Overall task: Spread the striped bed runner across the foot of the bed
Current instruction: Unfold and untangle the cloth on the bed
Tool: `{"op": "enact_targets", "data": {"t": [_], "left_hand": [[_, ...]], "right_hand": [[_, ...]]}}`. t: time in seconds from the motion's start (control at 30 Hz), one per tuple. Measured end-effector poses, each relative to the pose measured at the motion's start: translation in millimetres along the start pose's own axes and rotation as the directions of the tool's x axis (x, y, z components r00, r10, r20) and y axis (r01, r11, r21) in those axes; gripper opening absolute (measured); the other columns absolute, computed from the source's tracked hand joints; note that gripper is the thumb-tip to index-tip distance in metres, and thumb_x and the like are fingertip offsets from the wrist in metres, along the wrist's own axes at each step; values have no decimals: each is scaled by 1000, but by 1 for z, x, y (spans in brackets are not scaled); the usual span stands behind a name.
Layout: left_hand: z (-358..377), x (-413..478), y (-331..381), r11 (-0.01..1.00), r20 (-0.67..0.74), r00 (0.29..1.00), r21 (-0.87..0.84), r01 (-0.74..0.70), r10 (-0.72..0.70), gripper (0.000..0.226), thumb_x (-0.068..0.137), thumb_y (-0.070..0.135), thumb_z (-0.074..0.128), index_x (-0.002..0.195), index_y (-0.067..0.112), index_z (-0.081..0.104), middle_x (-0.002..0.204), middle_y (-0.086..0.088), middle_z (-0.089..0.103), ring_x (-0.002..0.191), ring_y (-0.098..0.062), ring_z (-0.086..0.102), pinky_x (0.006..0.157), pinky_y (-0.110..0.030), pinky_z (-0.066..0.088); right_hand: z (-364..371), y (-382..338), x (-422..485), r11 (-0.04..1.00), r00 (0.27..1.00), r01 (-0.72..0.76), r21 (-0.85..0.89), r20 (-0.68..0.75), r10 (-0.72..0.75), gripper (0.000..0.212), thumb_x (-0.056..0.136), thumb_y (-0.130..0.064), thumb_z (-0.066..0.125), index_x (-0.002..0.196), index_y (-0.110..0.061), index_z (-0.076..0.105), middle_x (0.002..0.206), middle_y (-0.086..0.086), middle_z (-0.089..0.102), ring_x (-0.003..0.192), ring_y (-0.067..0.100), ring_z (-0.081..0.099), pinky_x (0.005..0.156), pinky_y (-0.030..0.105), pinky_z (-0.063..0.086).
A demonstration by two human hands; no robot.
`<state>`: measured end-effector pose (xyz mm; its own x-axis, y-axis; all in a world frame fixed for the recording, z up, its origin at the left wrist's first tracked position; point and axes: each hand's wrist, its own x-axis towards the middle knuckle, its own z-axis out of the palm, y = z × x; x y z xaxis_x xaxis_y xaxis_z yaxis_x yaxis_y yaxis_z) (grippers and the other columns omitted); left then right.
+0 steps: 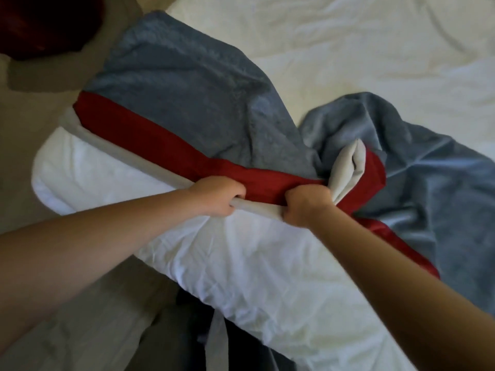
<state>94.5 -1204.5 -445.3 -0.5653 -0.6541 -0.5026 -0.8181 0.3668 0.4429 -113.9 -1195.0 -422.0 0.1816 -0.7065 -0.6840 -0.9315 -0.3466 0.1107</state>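
Hands first: the left hand (217, 196) and the right hand (305, 203) are both clenched into fists around the pale edge band of the striped bed runner (187, 103), close together, with a short taut stretch of red and grey-white cloth between them. Just beyond the right hand the runner doubles back on itself in a bunched fold (353, 162), its pale lining showing. From that fold, one length runs away to the left, fairly flat, over the corner of the bed (348, 49); the other lies crumpled to the right. I'd say the spreading is mid-way: the next move calls for drawing the hands apart along the edge to open the fold. The runner's blue-grey field looks plush and soft, the red stripe smooth, slightly glossy; the bed's white cover is wrinkled.
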Motion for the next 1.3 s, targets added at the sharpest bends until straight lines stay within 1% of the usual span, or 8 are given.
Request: {"op": "enact_targets", "data": {"t": [0.23,0.47,0.6,0.73,0.83,0.93,1.07,1.3], "left_hand": [[4,-34,-22,938,75,996,341,-66,42,17,69,14,57,72,25,45,72,9,47,72,-15,51,55,-27,31],[-22,-72,-45,652,81,994,758,-11,-78,21,83,17,51,102,24,55,105,4,58,101,-20,58,76,-30,45],[-3,-73,-8,740,91,994,672,-14,-64,29,71,29,57,99,26,53,98,4,57,96,-20,59,75,-32,46],[37,-64,61,825,-40,968,533,-188,246,38,72,38,58,106,22,56,98,1,58,91,-24,59,68,-37,50],[64,-36,126,763,-173,831,527,-375,528,39,71,28,57,108,15,60,100,-5,59,88,-27,57,67,-41,48],[90,3,187,633,-164,739,653,-416,654,34,79,8,46,109,14,59,102,-6,58,91,-26,56,73,-39,46],[112,50,241,610,-75,866,740,-285,495,34,89,4,33,112,15,55,111,-6,58,108,-28,53,93,-39,39],[173,58,318,716,41,900,592,-371,433,20,90,14,41,105,14,53,102,-6,62,94,-31,63,68,-37,42]], "right_hand": [[71,-90,-49,946,975,31,322,-217,42,26,83,-17,53,108,-12,50,108,11,61,97,31,59,75,35,40],[62,-143,-70,844,833,237,481,-547,78,28,81,-7,50,106,-16,55,104,5,58,98,27,53,80,37,36],[79,-106,-96,783,589,183,595,-704,397,27,69,-5,59,95,-10,64,90,11,58,83,32,54,67,40,41],[139,-48,-125,587,477,-134,799,-467,745,39,64,-2,58,103,-3,60,98,19,57,89,38,54,71,44,44],[181,6,-139,529,524,-498,687,-248,815,43,72,-9,59,114,-9,53,112,17,52,104,37,48,81,45,39],[210,56,-150,621,632,-567,542,-198,749,25,81,-7,56,106,-10,53,106,14,56,100,36,52,76,41,39],[243,101,-171,721,712,-487,493,-254,655,19,86,-1,46,101,-11,53,96,11,59,89,34,58,58,33,35],[306,171,-238,722,707,-504,475,-254,660,14,88,-10,51,100,-14,56,91,8,55,82,32,60,50,30,33]]}}
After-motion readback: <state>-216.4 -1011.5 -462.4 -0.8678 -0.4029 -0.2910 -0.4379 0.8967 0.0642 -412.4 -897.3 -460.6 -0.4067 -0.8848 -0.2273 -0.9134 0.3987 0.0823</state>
